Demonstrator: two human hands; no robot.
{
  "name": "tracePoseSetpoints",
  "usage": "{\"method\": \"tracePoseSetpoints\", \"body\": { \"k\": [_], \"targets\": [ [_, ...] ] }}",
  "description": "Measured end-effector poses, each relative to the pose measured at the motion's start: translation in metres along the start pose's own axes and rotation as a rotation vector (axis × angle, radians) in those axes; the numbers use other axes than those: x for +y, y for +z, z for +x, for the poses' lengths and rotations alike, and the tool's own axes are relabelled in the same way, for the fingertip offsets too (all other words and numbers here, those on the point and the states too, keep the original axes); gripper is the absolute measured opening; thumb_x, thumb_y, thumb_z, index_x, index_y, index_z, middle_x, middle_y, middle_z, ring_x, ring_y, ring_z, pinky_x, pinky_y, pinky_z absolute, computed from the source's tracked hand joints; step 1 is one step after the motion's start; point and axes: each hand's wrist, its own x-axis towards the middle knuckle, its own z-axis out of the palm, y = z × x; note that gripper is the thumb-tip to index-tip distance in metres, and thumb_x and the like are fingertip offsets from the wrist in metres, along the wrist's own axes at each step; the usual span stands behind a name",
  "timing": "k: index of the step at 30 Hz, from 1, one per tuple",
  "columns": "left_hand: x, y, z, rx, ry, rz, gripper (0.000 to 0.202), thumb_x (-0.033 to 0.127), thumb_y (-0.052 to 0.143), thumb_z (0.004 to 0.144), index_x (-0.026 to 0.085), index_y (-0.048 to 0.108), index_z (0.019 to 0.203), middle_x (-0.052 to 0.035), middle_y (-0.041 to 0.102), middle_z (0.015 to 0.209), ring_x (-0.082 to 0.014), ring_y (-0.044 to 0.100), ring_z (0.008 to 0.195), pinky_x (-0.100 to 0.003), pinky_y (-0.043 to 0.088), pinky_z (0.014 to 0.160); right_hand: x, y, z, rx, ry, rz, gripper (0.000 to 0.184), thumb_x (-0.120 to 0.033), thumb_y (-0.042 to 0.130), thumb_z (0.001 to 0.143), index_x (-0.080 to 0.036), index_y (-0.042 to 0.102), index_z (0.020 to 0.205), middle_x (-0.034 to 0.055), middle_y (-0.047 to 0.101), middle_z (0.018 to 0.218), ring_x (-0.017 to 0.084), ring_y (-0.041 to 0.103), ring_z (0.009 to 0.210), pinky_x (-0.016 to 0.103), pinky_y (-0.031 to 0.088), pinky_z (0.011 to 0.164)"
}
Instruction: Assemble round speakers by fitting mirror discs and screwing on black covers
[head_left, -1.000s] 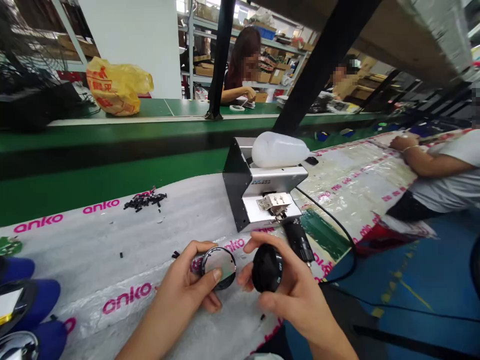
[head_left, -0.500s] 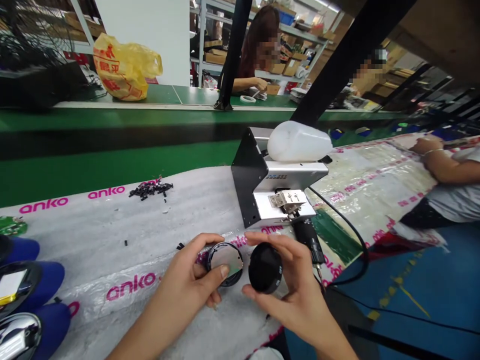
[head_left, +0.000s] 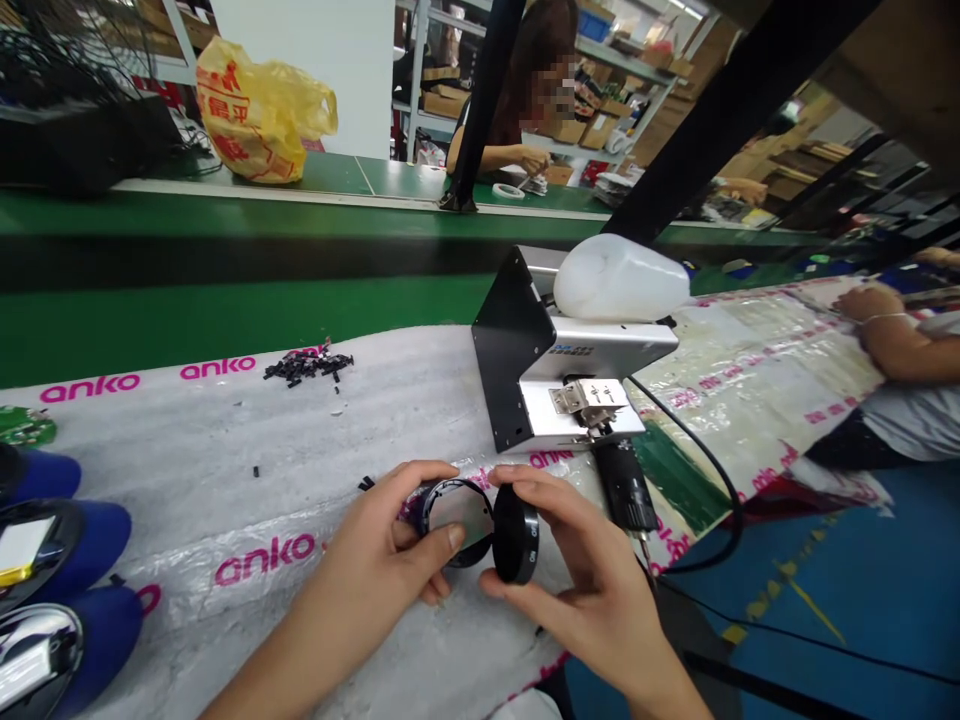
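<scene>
My left hand [head_left: 397, 550] is closed around a round black housing [head_left: 461, 515] with a pale disc inside; the thumb presses on the disc. Between the thumb and fingers of my right hand [head_left: 577, 565] is a black round cap [head_left: 516, 537], turned nearly edge-on, with OFF and ON lettering on its side. The cap stands right beside the housing's open face; whether they touch I cannot tell. Behind both hands is a silver and black machine [head_left: 592, 365] with a white plastic bottle [head_left: 621, 280] lying on top.
A black electric screwdriver [head_left: 624, 487] lies right of my hands, near a black cable [head_left: 727, 480]. Small black parts [head_left: 307, 366] are heaped on the plastic-covered table [head_left: 187, 450]. Blue housings [head_left: 97, 550] stand at left. A co-worker's arm [head_left: 892, 325] is at right; another person sits across.
My right hand has turned the cap from facing me to nearly edge-on and brought it closer to the housing. The view has shifted slightly.
</scene>
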Motion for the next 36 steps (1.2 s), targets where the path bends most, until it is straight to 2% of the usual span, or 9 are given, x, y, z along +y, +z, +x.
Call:
{"method": "tracePoseSetpoints", "body": {
  "k": [6, 13, 16, 24, 27, 29, 32, 34, 36],
  "targets": [
    [-0.001, -0.001, -0.001, -0.038, 0.034, -0.041, 0.040, 0.030, 0.069, 0.085, 0.023, 0.057, 0.122, 0.0047, 0.067, 0.071, -0.0116, 0.063, 0.053, -0.024, 0.053, 0.055, -0.006, -0.003, 0.005, -0.072, -0.002, -0.087, 0.066, -0.019, 0.079, 0.082, -0.033, 0.048, 0.139, 0.0010, 0.059, 0.139, 0.016, 0.053, 0.132, 0.026, 0.043, 0.114],
    [0.002, -0.025, 0.005, -0.308, 0.001, -0.261, 0.038, 0.026, 0.068, 0.089, 0.023, 0.059, 0.125, -0.0034, 0.074, 0.097, -0.0204, 0.076, 0.080, -0.034, 0.061, 0.076, -0.019, -0.009, 0.035, -0.363, -0.098, -0.274, 0.072, -0.025, 0.076, 0.085, -0.028, 0.041, 0.148, 0.0044, 0.054, 0.147, 0.017, 0.053, 0.133, 0.027, 0.043, 0.113],
    [0.002, -0.033, 0.006, -0.344, -0.027, -0.330, 0.039, 0.022, 0.066, 0.089, 0.023, 0.059, 0.128, -0.0071, 0.072, 0.109, -0.0231, 0.076, 0.088, -0.040, 0.060, 0.085, -0.020, -0.011, 0.044, -0.502, -0.056, -0.337, 0.074, -0.026, 0.077, 0.084, -0.026, 0.042, 0.149, 0.0060, 0.051, 0.150, 0.020, 0.053, 0.134, 0.031, 0.045, 0.113],
    [-0.001, -0.037, 0.005, -0.418, 0.040, -0.356, 0.049, 0.017, 0.074, 0.080, 0.020, 0.060, 0.126, -0.0054, 0.072, 0.099, -0.0196, 0.073, 0.087, -0.038, 0.057, 0.086, -0.028, -0.011, 0.050, -0.559, -0.044, -0.492, 0.070, -0.026, 0.071, 0.090, -0.031, 0.037, 0.151, 0.0053, 0.054, 0.146, 0.024, 0.058, 0.127, 0.040, 0.053, 0.106],
    [0.004, -0.029, 0.000, -0.348, 0.057, -0.211, 0.042, 0.016, 0.073, 0.080, 0.022, 0.063, 0.120, 0.0007, 0.070, 0.084, -0.0139, 0.069, 0.075, -0.025, 0.054, 0.073, -0.030, -0.006, 0.053, -0.491, -0.143, -0.595, 0.061, -0.035, 0.073, 0.087, -0.026, 0.050, 0.143, 0.0128, 0.061, 0.131, 0.034, 0.064, 0.110, 0.052, 0.061, 0.085],
    [0.006, -0.017, -0.004, -0.177, 0.071, -0.061, 0.029, 0.019, 0.070, 0.082, 0.023, 0.065, 0.111, 0.0044, 0.065, 0.072, -0.0110, 0.063, 0.063, -0.019, 0.047, 0.058, -0.031, -0.003, 0.052, -0.436, -0.155, -0.653, 0.058, -0.039, 0.071, 0.088, -0.026, 0.053, 0.141, 0.0154, 0.061, 0.123, 0.036, 0.063, 0.103, 0.054, 0.062, 0.075],
    [0.005, 0.002, -0.006, 0.063, 0.118, 0.037, 0.015, 0.026, 0.064, 0.086, 0.023, 0.066, 0.100, 0.0057, 0.059, 0.065, -0.0099, 0.055, 0.051, -0.018, 0.041, 0.046, -0.029, -0.006, 0.042, -0.452, -0.108, -0.594, 0.058, -0.035, 0.065, 0.092, -0.030, 0.046, 0.147, 0.0144, 0.054, 0.135, 0.035, 0.056, 0.119, 0.051, 0.059, 0.087],
    [0.003, 0.009, -0.005, 0.091, 0.106, 0.009, 0.018, 0.029, 0.063, 0.086, 0.023, 0.065, 0.103, 0.0043, 0.061, 0.068, -0.0106, 0.057, 0.050, -0.019, 0.044, 0.045, -0.023, -0.018, 0.031, -0.460, -0.102, -0.471, 0.056, -0.032, 0.064, 0.093, -0.033, 0.047, 0.146, 0.0105, 0.048, 0.145, 0.031, 0.051, 0.130, 0.044, 0.055, 0.098],
    [0.001, 0.011, -0.003, 0.083, 0.043, -0.021, 0.027, 0.035, 0.065, 0.084, 0.023, 0.064, 0.108, 0.0018, 0.066, 0.073, -0.0121, 0.060, 0.050, -0.020, 0.047, 0.045, -0.010, -0.037, 0.020, -0.190, -0.059, -0.389, 0.040, -0.030, 0.060, 0.094, -0.032, 0.056, 0.134, 0.0078, 0.054, 0.138, 0.027, 0.055, 0.124, 0.039, 0.053, 0.098]
  ]
}}
